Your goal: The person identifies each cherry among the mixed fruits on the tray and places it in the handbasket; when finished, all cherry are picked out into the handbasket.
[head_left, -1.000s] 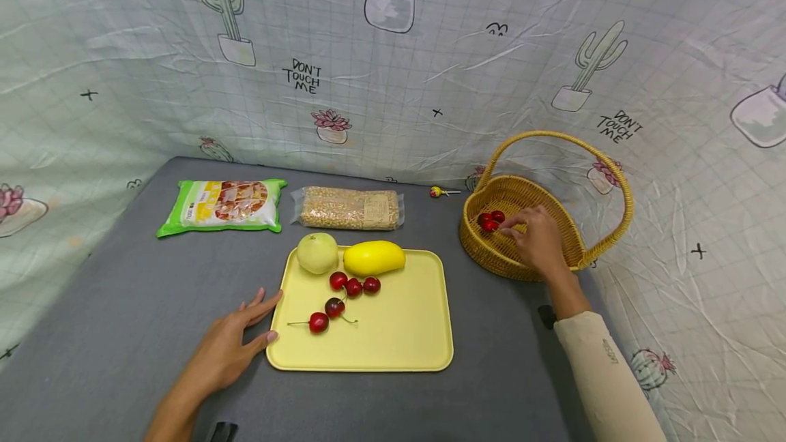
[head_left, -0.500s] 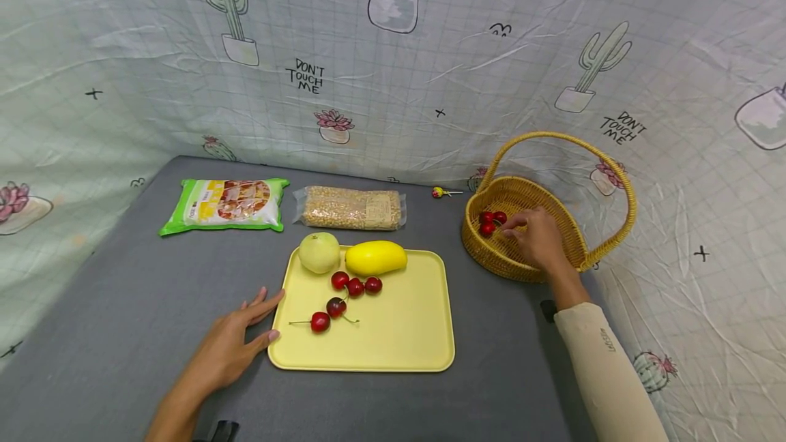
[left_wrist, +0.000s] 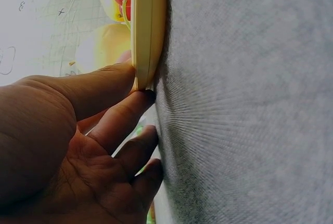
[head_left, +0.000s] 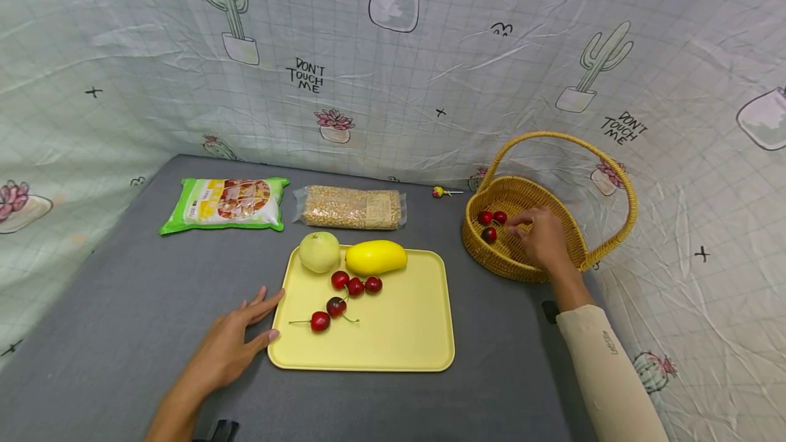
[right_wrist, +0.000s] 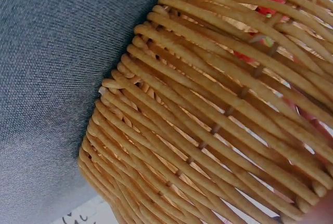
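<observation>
In the wicker basket (head_left: 499, 263), three cherries (head_left: 488, 234).

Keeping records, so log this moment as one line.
left hand: touches tray edge | right hand: over basket, grip unclear | basket: three cherries | tray: five cherries, green fruit, yellow fruit

Eight cherries (head_left: 320, 322) (one tray (head_left: 405, 333), one basket (head_left: 491, 258))

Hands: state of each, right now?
Left hand: open, touching the yellow tray's edge.
Right hand: at the basket; whether it's gripping anything can't be told.
</observation>
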Motion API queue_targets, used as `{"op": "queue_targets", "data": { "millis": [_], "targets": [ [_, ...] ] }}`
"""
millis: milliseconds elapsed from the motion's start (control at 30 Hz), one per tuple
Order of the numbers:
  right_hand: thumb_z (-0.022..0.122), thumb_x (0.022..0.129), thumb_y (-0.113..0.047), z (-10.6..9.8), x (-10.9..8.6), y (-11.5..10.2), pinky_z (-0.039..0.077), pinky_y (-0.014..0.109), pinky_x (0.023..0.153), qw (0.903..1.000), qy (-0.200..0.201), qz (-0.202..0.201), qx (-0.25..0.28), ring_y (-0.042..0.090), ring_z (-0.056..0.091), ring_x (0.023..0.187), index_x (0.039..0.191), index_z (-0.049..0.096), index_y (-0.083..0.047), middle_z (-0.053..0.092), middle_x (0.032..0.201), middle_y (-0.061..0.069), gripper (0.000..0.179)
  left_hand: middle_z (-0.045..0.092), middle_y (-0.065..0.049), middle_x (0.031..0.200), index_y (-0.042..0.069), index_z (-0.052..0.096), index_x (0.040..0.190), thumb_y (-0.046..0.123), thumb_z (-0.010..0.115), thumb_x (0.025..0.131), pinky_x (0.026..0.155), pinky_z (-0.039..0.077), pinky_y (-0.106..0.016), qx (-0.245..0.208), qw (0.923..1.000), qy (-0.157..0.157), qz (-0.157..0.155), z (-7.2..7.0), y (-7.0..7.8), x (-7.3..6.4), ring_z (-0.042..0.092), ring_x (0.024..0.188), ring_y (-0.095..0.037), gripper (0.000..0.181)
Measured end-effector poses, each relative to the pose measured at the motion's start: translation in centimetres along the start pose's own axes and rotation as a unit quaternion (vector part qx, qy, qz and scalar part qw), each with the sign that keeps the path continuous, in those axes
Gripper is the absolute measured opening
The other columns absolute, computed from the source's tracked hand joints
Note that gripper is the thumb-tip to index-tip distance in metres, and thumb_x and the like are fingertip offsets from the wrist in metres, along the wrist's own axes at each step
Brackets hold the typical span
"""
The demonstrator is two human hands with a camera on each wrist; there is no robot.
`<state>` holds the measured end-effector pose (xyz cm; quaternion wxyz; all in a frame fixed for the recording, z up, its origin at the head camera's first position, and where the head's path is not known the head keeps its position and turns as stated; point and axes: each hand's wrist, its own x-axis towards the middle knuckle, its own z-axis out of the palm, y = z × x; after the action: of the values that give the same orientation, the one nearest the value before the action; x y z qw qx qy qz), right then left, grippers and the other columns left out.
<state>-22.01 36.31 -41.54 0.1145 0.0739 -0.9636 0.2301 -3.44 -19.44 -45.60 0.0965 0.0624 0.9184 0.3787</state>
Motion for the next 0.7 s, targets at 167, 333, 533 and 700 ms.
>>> {"op": "queue_targets", "data": {
  "millis": [167,333,533,700],
  "targets": [
    [0.083,0.092,-0.007,-0.3,-0.3,-0.6,0.044,0.063,0.100,0.9981,0.056,-0.026,0.006,0.041,0.059,0.100,0.100,0.085,-0.001,0.079,0.106,0.023,0.010,0.038,-0.027,0.165,0.019,0.048,0.162,0.016,0.079,0.096,0.122,0.028,-0.076,0.000,1.0000,-0.004,-0.008,-0.1,0.1,0.0,0.032,0.154,-0.057,0.073],
    [0.086,0.088,-0.008,-0.7,-0.8,-1.8,0.046,0.054,0.085,0.9919,0.111,-0.058,0.018,0.037,0.060,0.092,0.098,0.085,-0.003,0.081,0.099,0.019,0.011,0.038,-0.026,0.165,0.019,0.048,0.162,0.015,0.079,0.095,0.122,0.028,-0.075,-0.005,1.0000,0.000,-0.003,-0.1,0.1,0.0,0.032,0.154,-0.057,0.073],
    [0.090,0.083,-0.005,-0.9,-1.3,-4.0,0.044,0.042,0.079,0.9828,0.152,-0.095,0.043,0.036,0.061,0.089,0.097,0.085,-0.004,0.081,0.094,0.017,0.015,0.039,-0.027,0.165,0.019,0.049,0.162,0.015,0.079,0.095,0.121,0.029,-0.076,-0.004,1.0000,0.002,-0.001,-0.1,0.1,0.0,0.031,0.153,-0.059,0.073],
    [0.091,0.081,-0.005,-0.9,-2.1,-6.2,0.044,0.033,0.073,0.9780,0.154,-0.124,0.067,0.032,0.061,0.087,0.096,0.085,-0.006,0.081,0.091,0.013,0.017,0.038,-0.026,0.165,0.020,0.048,0.162,0.016,0.079,0.096,0.121,0.029,-0.076,0.002,1.0000,0.002,-0.004,-0.1,0.1,-0.1,0.031,0.153,-0.060,0.073]
  ]
}}
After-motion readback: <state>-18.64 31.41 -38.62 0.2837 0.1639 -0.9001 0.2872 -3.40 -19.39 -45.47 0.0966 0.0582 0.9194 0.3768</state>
